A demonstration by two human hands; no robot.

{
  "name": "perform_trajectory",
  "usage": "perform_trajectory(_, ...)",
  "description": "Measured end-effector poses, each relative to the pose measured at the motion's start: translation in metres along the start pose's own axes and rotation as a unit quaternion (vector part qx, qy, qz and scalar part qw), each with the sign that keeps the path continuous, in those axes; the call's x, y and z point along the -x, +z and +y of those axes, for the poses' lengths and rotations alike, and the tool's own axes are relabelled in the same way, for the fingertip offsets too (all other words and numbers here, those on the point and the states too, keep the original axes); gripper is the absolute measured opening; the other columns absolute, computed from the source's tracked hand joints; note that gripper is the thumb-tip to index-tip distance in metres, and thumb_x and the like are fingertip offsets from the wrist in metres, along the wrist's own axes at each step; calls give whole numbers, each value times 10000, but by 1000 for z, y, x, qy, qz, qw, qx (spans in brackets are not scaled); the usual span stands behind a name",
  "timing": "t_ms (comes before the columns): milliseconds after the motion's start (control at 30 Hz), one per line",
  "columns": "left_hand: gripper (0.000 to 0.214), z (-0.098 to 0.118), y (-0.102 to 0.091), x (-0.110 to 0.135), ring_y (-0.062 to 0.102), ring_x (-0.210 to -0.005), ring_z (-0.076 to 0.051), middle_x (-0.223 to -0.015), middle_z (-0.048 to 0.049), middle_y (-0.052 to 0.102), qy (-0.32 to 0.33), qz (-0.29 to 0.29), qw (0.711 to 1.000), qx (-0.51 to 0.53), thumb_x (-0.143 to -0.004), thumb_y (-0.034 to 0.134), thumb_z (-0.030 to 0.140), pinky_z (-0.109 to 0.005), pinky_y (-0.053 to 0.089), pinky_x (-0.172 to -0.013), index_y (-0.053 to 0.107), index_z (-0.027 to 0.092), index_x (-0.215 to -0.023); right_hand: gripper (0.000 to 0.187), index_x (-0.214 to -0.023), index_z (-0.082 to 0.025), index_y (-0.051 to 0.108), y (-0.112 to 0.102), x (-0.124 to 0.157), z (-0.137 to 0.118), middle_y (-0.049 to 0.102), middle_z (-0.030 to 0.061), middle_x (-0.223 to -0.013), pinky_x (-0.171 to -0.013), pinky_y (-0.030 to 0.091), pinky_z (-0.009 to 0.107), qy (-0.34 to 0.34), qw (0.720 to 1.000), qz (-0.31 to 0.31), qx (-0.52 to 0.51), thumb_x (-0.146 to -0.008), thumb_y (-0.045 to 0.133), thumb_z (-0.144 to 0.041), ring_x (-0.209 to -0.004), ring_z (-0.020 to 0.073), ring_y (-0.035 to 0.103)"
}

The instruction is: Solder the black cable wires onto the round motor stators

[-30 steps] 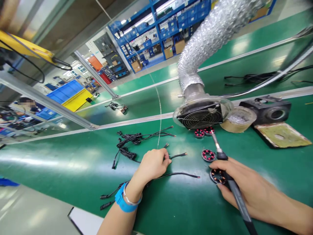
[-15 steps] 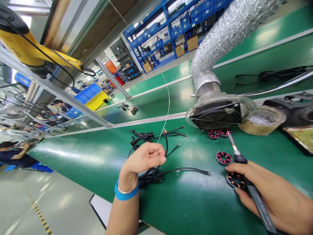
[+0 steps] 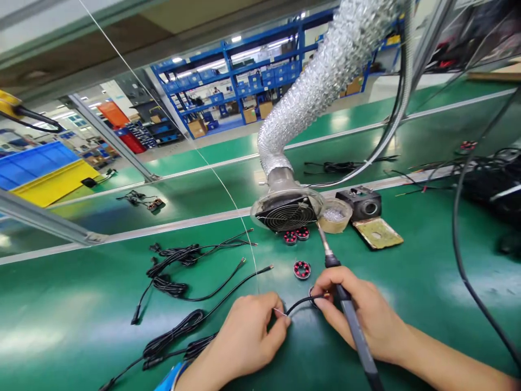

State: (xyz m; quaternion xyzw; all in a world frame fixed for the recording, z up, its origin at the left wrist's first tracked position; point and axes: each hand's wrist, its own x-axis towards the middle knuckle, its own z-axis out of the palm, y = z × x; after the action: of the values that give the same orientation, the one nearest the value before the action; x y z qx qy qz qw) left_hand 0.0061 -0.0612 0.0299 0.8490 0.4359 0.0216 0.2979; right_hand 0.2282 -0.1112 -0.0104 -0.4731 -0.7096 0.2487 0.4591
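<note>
My left hand (image 3: 258, 331) is closed, thumb and forefinger pinching a black cable (image 3: 303, 302) and the end of a thin silvery wire (image 3: 228, 193) that hangs from above. My right hand (image 3: 366, 317) is wrapped round a soldering iron (image 3: 353, 328), its tip pointing away from me toward the fan. Thumb and forefinger of that same hand also pinch the cable's stripped end. A small ring with red coils (image 3: 302, 270) lies just beyond, and another is mostly hidden behind my right fingers. Two more rings (image 3: 290, 237) sit touching by the fan.
A fume fan (image 3: 287, 216) on a silver duct (image 3: 301, 103) stands ahead. Beside it are a tape roll (image 3: 336, 214) and an iron stand with a yellowish sponge (image 3: 378, 233). Bundled black cables (image 3: 175, 331) lie on the left of the green bench (image 3: 73, 304). A dark cable (image 3: 459, 233) hangs at right.
My view has turned right. My left hand has brought a cable over to my right hand, which now pinches its end alongside the soldering iron. The hanging wire's end is now in my left fingers.
</note>
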Motion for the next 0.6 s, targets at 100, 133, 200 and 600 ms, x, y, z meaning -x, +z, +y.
perform_trajectory(100,284,5,-3,-3,503,-680,-154,-721,-3,557,37,42,998,39,-991,369,305,-264,346,-651,582,200,-834,225,-1047,-250,490,4,1,-3,630,-34,-840,-621,505,190,-12,1000,11,-17,-881,544,-106,-655,89,596)
perform_trajectory(133,318,8,-2,-5,528,-760,-164,-805,-22,586,57,59,995,62,-1009,324,311,-269,369,-705,592,200,-878,233,-1049,-251,495,6,0,-4,633,-33,-849,-631,510,187,-19,999,13,-25,-878,552,-104,-665,88,601)
perform_trajectory(200,333,15,1,-10,552,-874,-175,-922,-44,612,89,57,986,125,-1024,299,339,-279,390,-790,595,202,-956,248,-1055,-255,504,9,0,-4,636,-34,-858,-647,520,184,-35,998,20,-38,-875,563,-96,-678,87,612)
perform_trajectory(600,469,-4,28,-34,304,-400,-59,-530,75,442,-5,-119,865,487,-903,464,636,-200,210,-402,482,180,-796,281,-1086,-244,529,17,-1,5,651,-13,-879,-666,558,211,-34,996,65,-41,-859,598,-95,-710,108,642)
